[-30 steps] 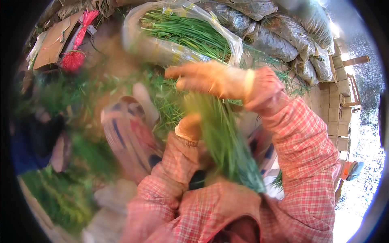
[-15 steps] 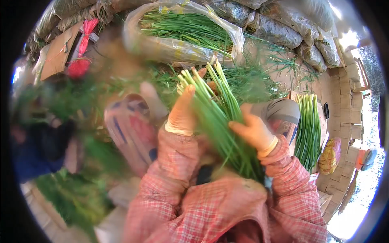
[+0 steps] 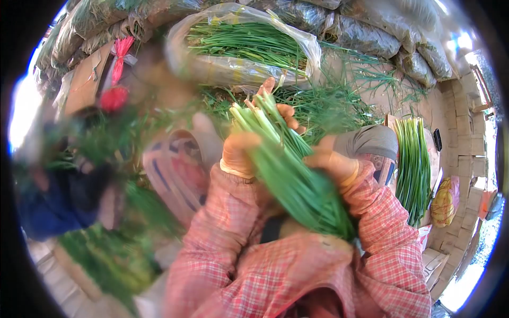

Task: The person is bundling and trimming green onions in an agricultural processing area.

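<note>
A bunch of long green chives (image 3: 302, 180) with pale stem ends slants across my lap, its leaves smeared by motion. My left hand (image 3: 241, 153) is closed round the bunch near the pale ends, and its fingertips show on the far side. Lower down, my right hand (image 3: 335, 163) grips the right side of the bunch with bent fingers, partly blurred. To the right lies a neat pile of chives (image 3: 413, 164), pale ends pointing away from me.
An open clear plastic bag (image 3: 212, 69) of chives lies ahead. Loose green leaves (image 3: 339, 106) litter the floor. Stuffed bags (image 3: 366, 37) are stacked behind. Red plastic ties (image 3: 121, 63) hang on the left, near a blurred dark-blue shape (image 3: 63, 206). A yellow mesh bag (image 3: 444, 201) sits right.
The pale stem ends have drawn closer together in my left hand. My right hand has turned inward against the bunch, its fingers more bent. The view has shifted slightly.
</note>
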A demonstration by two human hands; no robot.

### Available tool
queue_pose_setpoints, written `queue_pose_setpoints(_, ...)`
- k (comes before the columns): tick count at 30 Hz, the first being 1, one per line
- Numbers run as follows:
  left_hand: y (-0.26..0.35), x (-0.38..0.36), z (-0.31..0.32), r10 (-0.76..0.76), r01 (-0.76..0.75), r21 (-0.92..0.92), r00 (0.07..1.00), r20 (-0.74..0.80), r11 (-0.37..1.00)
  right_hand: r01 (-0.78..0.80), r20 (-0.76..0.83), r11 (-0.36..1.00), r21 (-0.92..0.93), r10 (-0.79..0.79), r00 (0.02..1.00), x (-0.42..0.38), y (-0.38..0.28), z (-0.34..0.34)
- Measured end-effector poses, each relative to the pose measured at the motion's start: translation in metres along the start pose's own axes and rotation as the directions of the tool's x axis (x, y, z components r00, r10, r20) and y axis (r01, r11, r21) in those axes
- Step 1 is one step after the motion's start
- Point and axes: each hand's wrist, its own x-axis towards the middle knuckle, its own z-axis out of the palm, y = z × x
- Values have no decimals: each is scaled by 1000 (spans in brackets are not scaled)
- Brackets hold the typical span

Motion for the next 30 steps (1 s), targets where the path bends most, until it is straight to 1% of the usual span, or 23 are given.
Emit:
queue_pose_setpoints(1, -1, 0, -4, 16, -15, 49, 999, -28, 999, 130, -62, 960, -250, -149, 987, 0, -1, -10)
queue_pose_setpoints(2, -2, 1, -4, 8, -6, 32, 997, -74, 999, 226, -81, 842, -490, -302, 950, 1, -5, -20)
queue_pose_setpoints(3, -3, 2, -7, 8, -6, 28, 996, -91, 1000, 285, -55, 655, -700, -446, 893, 4, -9, -25)
queue_pose_setpoints(4, -4, 3, -11, 10, -8, 25, 994, -107, 1000, 294, -185, 671, -681, -546, 817, -5, -26, -11)
queue_pose_setpoints(5, -5, 3, -13, 11, -9, 20, 992, -122, 1000, 350, -117, 545, -762, -648, 753, -10, -36, 2)
queue_pose_setpoints(7, -5, 4, -16, 17, -10, 54, 991, -131, 999, 417, 47, 256, -872, -804, 592, -18, -52, 28)
queue_pose_setpoints(8, -5, 6, -18, 16, -7, 68, 992, -123, 998, 410, 219, 75, -909, -751, 623, -21, -62, 42)
queue_pose_setpoints(9, -5, 7, -19, 15, -6, 84, 994, -113, 996, 333, 390, -236, -913, -746, 540, -15, -63, 52)
queue_pose_setpoints(11, -7, 7, -13, 33, -24, 71, 991, -129, 997, 219, 496, -452, -865, -697, 518, -1, -58, 57)
queue_pose_setpoints(12, -8, 6, -11, 45, -36, 64, 989, -141, 997, 174, 525, -515, -839, -683, 508, 3, -55, 56)
queue_pose_setpoints(14, -7, 4, -14, 50, -46, 33, 992, -117, 998, 87, 585, -632, -770, -645, 492, 10, -50, 54)
queue_pose_setpoints(17, -2, 1, -15, 18, -15, 32, 995, -100, 999, 119, 518, -527, -842, -727, 450, 1, -40, 55)
queue_pose_setpoints(18, -1, 0, -15, 1, 2, 37, 995, -98, 999, 226, 467, -409, -884, -756, 458, -8, -39, 56)
queue_pose_setpoints(21, -2, 0, -22, -21, 22, 29, 999, -44, 999, 280, 291, -169, -945, -823, 487, -21, -28, 49)
queue_pose_setpoints(22, -4, 1, -27, -27, 28, 21, 999, -29, 999, 308, 220, -69, -949, -845, 487, -24, -24, 49)
queue_pose_setpoints(25, -8, 3, -37, -29, 29, 23, 1000, -1, 999, 350, 204, -22, -936, -847, 491, -36, -17, 53)
queue_pose_setpoints(26, -8, 2, -37, -22, 22, 40, 1000, 1, 999, 395, 176, 68, -916, -816, 550, -37, -15, 53)
queue_pose_setpoints(27, -8, 2, -36, -15, 15, 59, 1000, 7, 998, 366, 238, -25, -930, -801, 550, -37, -10, 53)
queue_pose_setpoints(29, -6, 2, -28, -67, 75, 56, 989, -134, 996, 303, 355, -215, -928, -752, 556, -34, 0, 48)
queue_pose_setpoints(30, -6, 2, -25, -92, 104, 49, 974, -205, 993, 207, 314, -240, -948, -803, 507, -34, 1, 45)
